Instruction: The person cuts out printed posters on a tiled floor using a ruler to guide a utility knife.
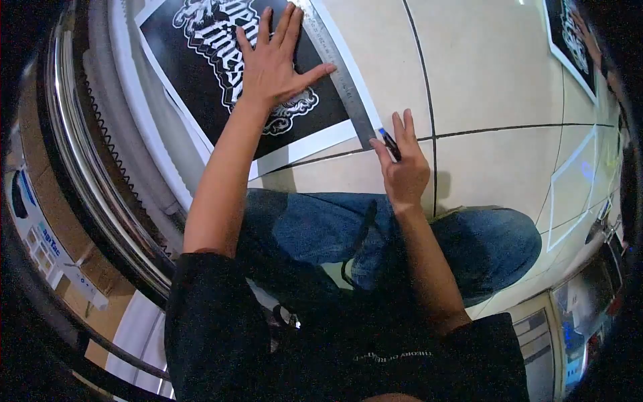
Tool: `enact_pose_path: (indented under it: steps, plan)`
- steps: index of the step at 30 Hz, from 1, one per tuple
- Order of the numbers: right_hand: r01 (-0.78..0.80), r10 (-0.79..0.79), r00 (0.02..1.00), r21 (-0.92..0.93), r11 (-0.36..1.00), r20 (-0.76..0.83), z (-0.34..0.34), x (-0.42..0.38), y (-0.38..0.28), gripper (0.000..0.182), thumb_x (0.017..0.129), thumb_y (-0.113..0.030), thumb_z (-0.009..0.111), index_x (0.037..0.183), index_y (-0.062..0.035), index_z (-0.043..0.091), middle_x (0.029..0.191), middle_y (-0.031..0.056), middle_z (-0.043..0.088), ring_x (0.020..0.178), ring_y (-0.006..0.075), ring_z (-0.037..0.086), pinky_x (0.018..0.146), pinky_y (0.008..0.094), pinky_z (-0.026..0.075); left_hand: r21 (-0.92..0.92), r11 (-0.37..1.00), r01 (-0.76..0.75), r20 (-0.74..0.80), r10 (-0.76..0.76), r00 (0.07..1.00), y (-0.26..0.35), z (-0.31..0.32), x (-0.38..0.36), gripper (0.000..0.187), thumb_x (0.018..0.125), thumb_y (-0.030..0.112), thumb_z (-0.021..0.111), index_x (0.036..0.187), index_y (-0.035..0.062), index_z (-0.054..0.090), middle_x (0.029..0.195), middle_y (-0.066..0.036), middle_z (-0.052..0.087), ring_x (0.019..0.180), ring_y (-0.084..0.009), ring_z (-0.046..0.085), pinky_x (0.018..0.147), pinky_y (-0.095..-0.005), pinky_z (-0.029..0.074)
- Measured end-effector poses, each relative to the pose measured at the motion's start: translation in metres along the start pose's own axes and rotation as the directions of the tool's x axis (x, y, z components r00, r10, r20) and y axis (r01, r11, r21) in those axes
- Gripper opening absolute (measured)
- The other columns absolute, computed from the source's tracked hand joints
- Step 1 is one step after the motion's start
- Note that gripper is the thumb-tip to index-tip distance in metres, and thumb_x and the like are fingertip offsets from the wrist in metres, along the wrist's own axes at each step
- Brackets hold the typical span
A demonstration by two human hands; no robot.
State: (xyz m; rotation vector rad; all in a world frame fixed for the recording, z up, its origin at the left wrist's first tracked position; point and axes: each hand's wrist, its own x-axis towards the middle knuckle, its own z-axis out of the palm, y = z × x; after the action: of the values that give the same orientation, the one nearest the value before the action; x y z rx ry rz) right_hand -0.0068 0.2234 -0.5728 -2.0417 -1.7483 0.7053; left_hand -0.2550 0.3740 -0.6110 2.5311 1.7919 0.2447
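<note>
A black-and-white lettered poster print (315, 124) with a white border lies at an angle on the tiled floor. Along its right side runs a steel ruler (346, 94), its near end reaching the print's lower corner. My left hand (271, 70) is spread flat on the print, thumb pressing on the ruler. At the ruler's near end, my right hand (406, 161) grips a slim black tool (390, 144) with a blue end, held like a pen. Its tip is close to the print's corner; I cannot tell what kind of tool it is.
My jeans-clad legs (315, 224) are folded just below the print. A roll of white material (127, 100) and a chrome rail (74, 134) stand at left, above a cardboard box (60, 234). At right, a glossy surface (586, 60) mirrors the print.
</note>
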Motion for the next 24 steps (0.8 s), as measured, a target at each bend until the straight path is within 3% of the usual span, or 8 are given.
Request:
enact_pose_path:
  steps: [4,8,11,24]
  plan:
    - [0.02,-0.019,1.0,0.038,0.999,-0.024,0.0,0.001,-0.002,0.059,0.082,-0.029,0.079,0.135,-0.0146,0.059,0.142,0.0093,0.055,0.108,0.0265,0.068,0.078,0.033,0.059,0.024,1.0,-0.007,0.012,0.007,1.0,0.001,-0.001,0.003,0.109,0.074,0.085,0.052,0.158,0.0209,0.024,0.164,-0.001,0.024,0.15,-0.0313,0.018,0.111,-0.0733,0.008]
    - [0.074,-0.07,0.996,0.065,0.995,-0.062,0.005,-0.002,0.003,0.058,0.083,-0.028,0.078,0.134,-0.0102,0.06,0.14,0.0147,0.056,0.109,0.0285,0.068,0.079,0.0328,0.058,0.044,0.999,0.001,0.004,-0.002,1.0,0.004,-0.007,0.004,0.109,0.074,0.085,0.052,0.158,0.0211,0.024,0.164,-0.001,0.022,0.15,-0.0309,0.018,0.111,-0.0732,0.008]
    - [0.09,-0.086,0.994,0.059,0.994,-0.064,0.004,0.0,0.003,0.057,0.083,-0.028,0.078,0.134,-0.0079,0.06,0.139,0.0182,0.056,0.11,0.03,0.068,0.081,0.0336,0.058,0.094,0.992,0.085,0.268,-0.108,0.957,0.008,-0.02,0.01,0.118,0.075,0.089,0.043,0.158,0.0096,0.015,0.164,-0.012,0.017,0.152,-0.0363,0.009,0.117,-0.0654,-0.003]
    - [0.059,-0.056,0.997,0.069,0.996,-0.044,0.004,0.002,0.0,0.058,0.084,-0.03,0.077,0.134,-0.0072,0.06,0.14,0.0182,0.055,0.112,0.0308,0.067,0.083,0.0344,0.057,0.059,0.995,0.086,0.237,-0.098,0.967,0.006,-0.017,0.009,0.122,0.074,0.088,0.047,0.158,0.0049,0.013,0.164,-0.014,0.016,0.151,-0.0372,0.009,0.117,-0.0654,-0.001]
